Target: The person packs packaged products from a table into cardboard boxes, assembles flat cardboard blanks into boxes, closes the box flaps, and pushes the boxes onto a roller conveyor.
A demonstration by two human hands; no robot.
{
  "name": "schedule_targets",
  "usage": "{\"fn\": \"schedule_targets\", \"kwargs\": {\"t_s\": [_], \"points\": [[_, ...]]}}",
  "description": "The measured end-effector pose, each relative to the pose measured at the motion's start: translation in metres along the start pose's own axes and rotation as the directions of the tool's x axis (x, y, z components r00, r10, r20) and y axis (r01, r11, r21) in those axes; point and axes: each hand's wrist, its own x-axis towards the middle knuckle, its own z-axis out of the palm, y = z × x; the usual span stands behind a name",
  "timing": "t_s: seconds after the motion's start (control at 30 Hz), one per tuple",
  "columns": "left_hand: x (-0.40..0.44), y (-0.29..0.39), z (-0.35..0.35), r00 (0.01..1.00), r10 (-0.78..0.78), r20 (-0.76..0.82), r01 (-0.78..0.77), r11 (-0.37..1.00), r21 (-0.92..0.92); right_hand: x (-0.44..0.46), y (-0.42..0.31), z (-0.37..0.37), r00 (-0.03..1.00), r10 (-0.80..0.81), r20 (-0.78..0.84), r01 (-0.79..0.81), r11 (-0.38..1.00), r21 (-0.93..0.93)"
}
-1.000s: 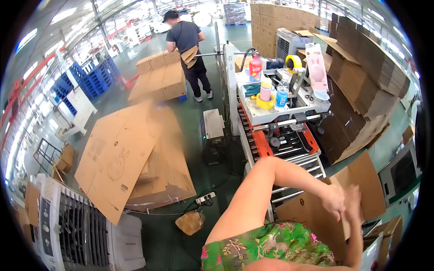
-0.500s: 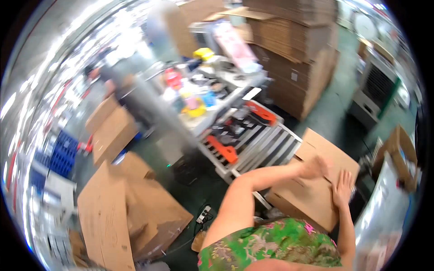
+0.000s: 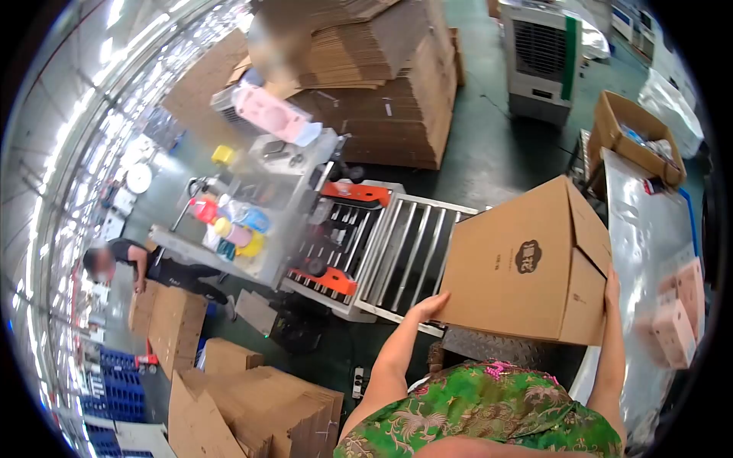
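A brown cardboard box (image 3: 496, 263) with a dark printed logo is tilted at the end of the roller conveyor (image 3: 408, 244), flaps facing right. My left hand (image 3: 432, 307) grips its lower left corner. Against the flap side on the right lies my right hand (image 3: 611, 291), its fingers partly hidden by the box edge. The box is held between both hands, over a patterned metal plate (image 3: 496, 347).
Left of the rollers stands a machine with orange guides (image 3: 332, 280) and bottles on top. A steel table (image 3: 630, 229) with pink boxes (image 3: 676, 328) runs along the right. Flattened cartons (image 3: 397, 114) are stacked behind. A person (image 3: 153, 263) stands at far left.
The box has turned from lying flaps-up under my hands to being tilted, its printed side showing. My hands have moved apart to opposite sides of it, and the view has swung right.
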Motion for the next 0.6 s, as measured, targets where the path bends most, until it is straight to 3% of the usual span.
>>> {"fn": "schedule_targets", "kwargs": {"t_s": [0.07,0.17,0.23,0.3,0.37,0.4,0.43,0.47,0.5,0.57,0.6], "points": [[0.004,-0.013,-0.024,0.982,0.189,-0.033,-0.191,0.969,-0.157,0.007,0.004,-0.004,0.956,0.048,0.289,-0.133,0.95,0.282],[-0.102,0.064,-0.051,0.894,0.448,-0.007,-0.437,0.868,-0.237,-0.028,-0.022,0.026,0.946,0.025,0.322,-0.185,0.859,0.478],[-0.188,0.123,-0.04,0.818,0.573,-0.052,-0.567,0.786,-0.246,-0.026,-0.026,0.046,0.852,-0.122,0.51,-0.244,0.768,0.592],[-0.249,0.176,-0.013,0.81,0.585,0.051,-0.544,0.781,-0.307,-0.019,-0.026,0.067,0.732,-0.268,0.627,-0.334,0.661,0.672],[-0.276,0.217,0.047,0.807,0.59,0.019,-0.569,0.786,-0.242,-0.026,-0.019,0.053,0.626,-0.393,0.674,-0.43,0.547,0.718],[-0.27,0.222,0.075,0.8,0.596,0.072,-0.579,0.798,-0.168,-0.039,-0.033,0.044,0.758,-0.177,0.628,-0.41,0.619,0.67],[-0.254,0.221,0.093,0.783,0.577,0.235,-0.587,0.809,-0.028,-0.055,-0.057,0.042,0.85,0.05,0.525,-0.414,0.68,0.605],[-0.235,0.22,0.119,0.766,0.535,0.358,-0.602,0.792,0.103,-0.054,-0.063,0.042,0.862,0.109,0.494,-0.357,0.823,0.442],[-0.219,0.218,0.144,0.734,0.487,0.474,-0.636,0.738,0.226,-0.052,-0.068,0.042,0.875,0.156,0.458,-0.295,0.923,0.249],[-0.173,0.187,0.148,0.607,0.516,0.604,-0.768,0.184,0.614,-0.085,-0.108,0.068,0.886,0.079,0.456,-0.21,0.947,0.244],[-0.157,0.182,0.142,0.574,0.591,0.567,-0.749,0.099,0.655,-0.108,-0.135,0.083,0.867,0.053,0.496,-0.165,0.969,0.185]]}}
